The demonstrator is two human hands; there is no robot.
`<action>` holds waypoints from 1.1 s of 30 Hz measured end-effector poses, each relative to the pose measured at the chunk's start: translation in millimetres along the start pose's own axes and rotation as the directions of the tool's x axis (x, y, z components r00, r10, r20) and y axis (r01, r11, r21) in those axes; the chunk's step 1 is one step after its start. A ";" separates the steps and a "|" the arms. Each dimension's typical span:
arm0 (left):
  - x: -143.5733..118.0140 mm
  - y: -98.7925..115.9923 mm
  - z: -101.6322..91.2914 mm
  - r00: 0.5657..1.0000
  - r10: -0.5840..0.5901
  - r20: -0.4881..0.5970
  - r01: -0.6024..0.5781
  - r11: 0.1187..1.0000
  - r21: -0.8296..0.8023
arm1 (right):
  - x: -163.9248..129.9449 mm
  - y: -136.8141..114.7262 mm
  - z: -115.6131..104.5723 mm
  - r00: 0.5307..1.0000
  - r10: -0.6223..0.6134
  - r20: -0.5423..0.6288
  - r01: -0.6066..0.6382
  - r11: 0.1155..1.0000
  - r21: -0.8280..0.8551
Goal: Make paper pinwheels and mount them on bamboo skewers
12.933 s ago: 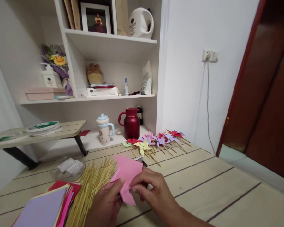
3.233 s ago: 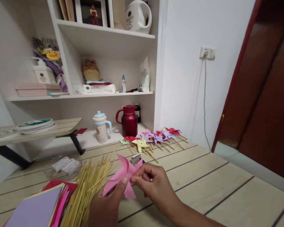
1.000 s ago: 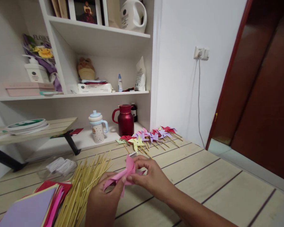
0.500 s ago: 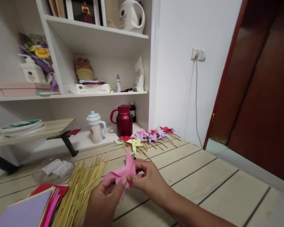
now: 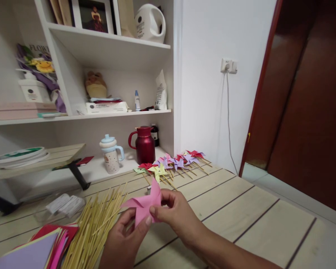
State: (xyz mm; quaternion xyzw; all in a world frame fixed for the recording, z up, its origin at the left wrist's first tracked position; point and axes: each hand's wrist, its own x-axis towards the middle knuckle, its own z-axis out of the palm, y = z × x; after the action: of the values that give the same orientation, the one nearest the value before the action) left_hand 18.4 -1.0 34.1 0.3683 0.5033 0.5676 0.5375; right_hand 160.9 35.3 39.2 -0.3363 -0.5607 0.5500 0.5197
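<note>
- My left hand (image 5: pixel 123 239) is cut off by the bottom edge at the wrist.
- The pink paper pinwheel (image 5: pixel 144 204) hides my left fingertips and part of my right hand (image 5: pixel 175 215).
- The stack of coloured paper (image 5: pixel 36 250) runs off the bottom-left corner.
- The print on the white jug (image 5: pixel 148 23) is too small to read.
- The framed picture (image 5: pixel 93 15) is cropped by the top edge.
</note>
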 end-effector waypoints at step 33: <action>-8.1 7.6 -5.9 0.993 0.102 -0.061 -0.083 0.962 0.260 | -4.0 4.0 3.1 0.998 -0.064 0.017 0.065 0.997 -0.044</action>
State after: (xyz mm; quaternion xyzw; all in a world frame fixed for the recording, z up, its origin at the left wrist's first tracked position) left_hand 12.1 -9.3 41.2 0.4369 0.5743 0.5354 0.4390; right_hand 158.1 31.3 34.9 -0.3250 -0.5874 0.5230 0.5252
